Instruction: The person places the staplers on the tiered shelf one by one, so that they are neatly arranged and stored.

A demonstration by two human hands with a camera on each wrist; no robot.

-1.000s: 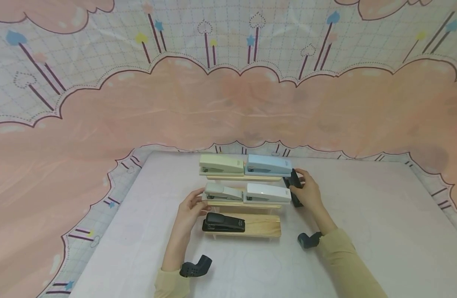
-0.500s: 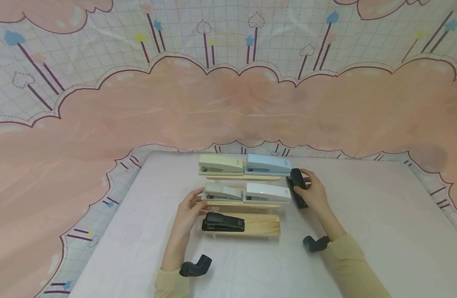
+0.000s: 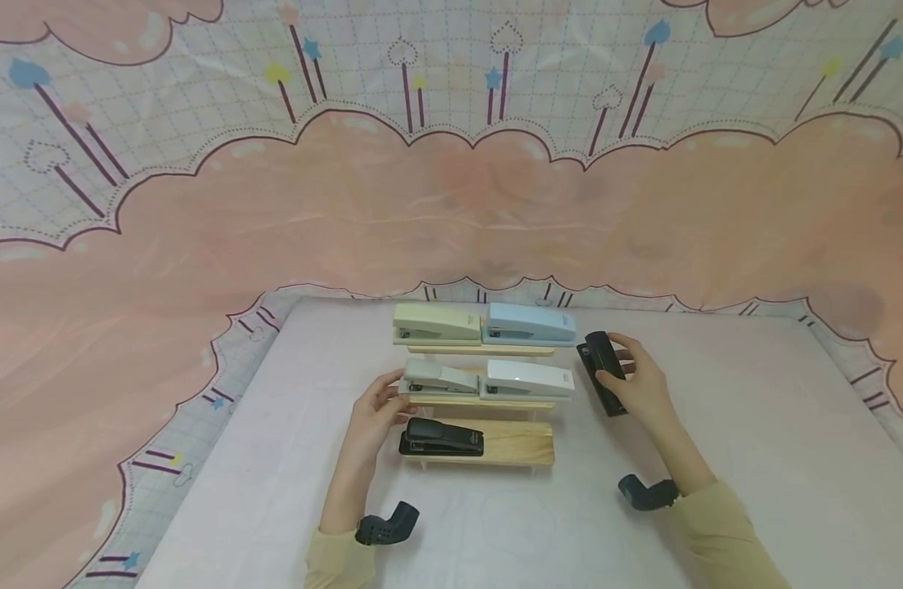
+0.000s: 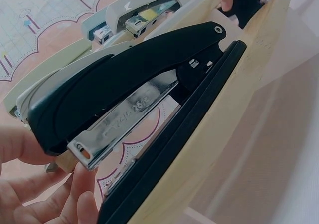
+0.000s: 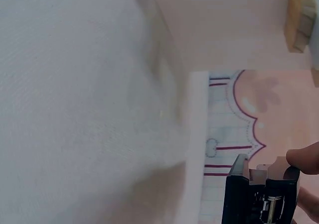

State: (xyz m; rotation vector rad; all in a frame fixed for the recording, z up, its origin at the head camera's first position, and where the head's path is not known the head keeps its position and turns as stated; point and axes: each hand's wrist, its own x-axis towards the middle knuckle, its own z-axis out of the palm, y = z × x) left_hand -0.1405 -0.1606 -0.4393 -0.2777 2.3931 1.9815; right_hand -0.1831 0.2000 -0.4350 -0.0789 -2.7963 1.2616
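Note:
My right hand (image 3: 643, 384) grips a black stapler (image 3: 604, 372) to the right of a tiered wooden display stand (image 3: 521, 442), its thumb on the near side. In the right wrist view, one end of that stapler shows beside the fingers (image 5: 305, 159). My left hand (image 3: 378, 409) pinches the left end of the stand's middle shelf, where a light grey stapler (image 3: 440, 378) sits. In the left wrist view, the shelf's wooden end (image 4: 66, 162) shows between thumb and fingers. Just below that hand, another black stapler (image 3: 442, 438) stands on the left half of the lowest shelf.
A white stapler (image 3: 528, 380) shares the middle shelf. On the top shelf are a pale green stapler (image 3: 437, 323) and a light blue stapler (image 3: 531, 324). The stand is on a white table (image 3: 753, 409) with a patterned cloth (image 3: 451, 213) behind it.
My right hand has drawn the black stapler rightward and slightly toward me, away from the stand's right side. The left hand keeps its place on the shelf end.

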